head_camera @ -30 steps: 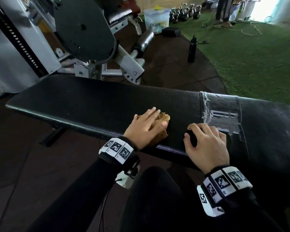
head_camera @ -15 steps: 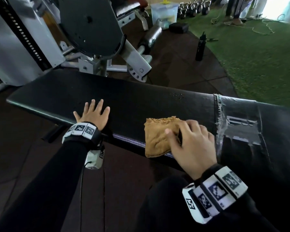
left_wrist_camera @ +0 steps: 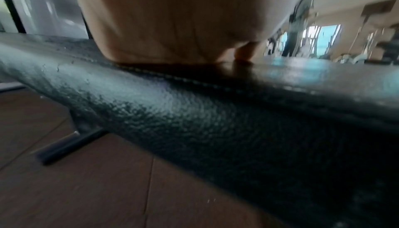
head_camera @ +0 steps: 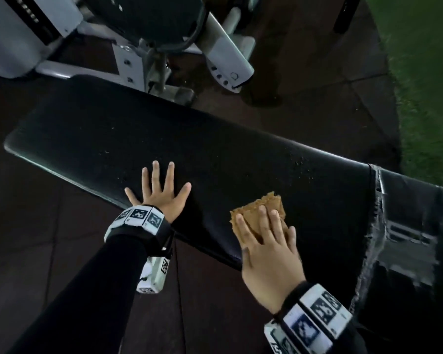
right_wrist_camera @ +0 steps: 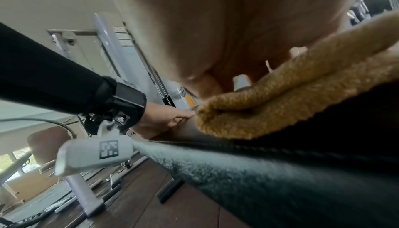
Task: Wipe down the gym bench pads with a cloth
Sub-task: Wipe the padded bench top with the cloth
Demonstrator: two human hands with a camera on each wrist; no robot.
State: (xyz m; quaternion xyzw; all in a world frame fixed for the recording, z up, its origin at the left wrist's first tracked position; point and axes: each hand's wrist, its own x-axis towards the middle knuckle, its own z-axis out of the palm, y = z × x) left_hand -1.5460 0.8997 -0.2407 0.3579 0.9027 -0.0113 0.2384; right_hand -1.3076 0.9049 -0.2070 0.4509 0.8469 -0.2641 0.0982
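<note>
A long black gym bench pad (head_camera: 215, 154) runs across the head view from left to right. A folded tan cloth (head_camera: 262, 208) lies on it near the front edge, and my right hand (head_camera: 264, 241) presses it flat with straight fingers. In the right wrist view the cloth (right_wrist_camera: 291, 98) bunches under my palm on the pad (right_wrist_camera: 280, 180). My left hand (head_camera: 160, 190) rests flat on the pad to the left of the cloth, fingers spread, holding nothing. The left wrist view shows that palm (left_wrist_camera: 172, 18) on the pad's stitched edge (left_wrist_camera: 194, 112).
Torn tape patches (head_camera: 404, 241) cover the pad on the right. A grey weight machine frame (head_camera: 143, 54) stands just behind the bench. Dark rubber floor tiles (head_camera: 36, 238) lie in front, green turf (head_camera: 425, 72) at the far right. A person (left_wrist_camera: 300, 20) stands far off.
The cloth passed from my left hand to my right. My left hand moved left and now lies flat on the pad; my right hand now presses the cloth flat, slightly farther onto the pad.
</note>
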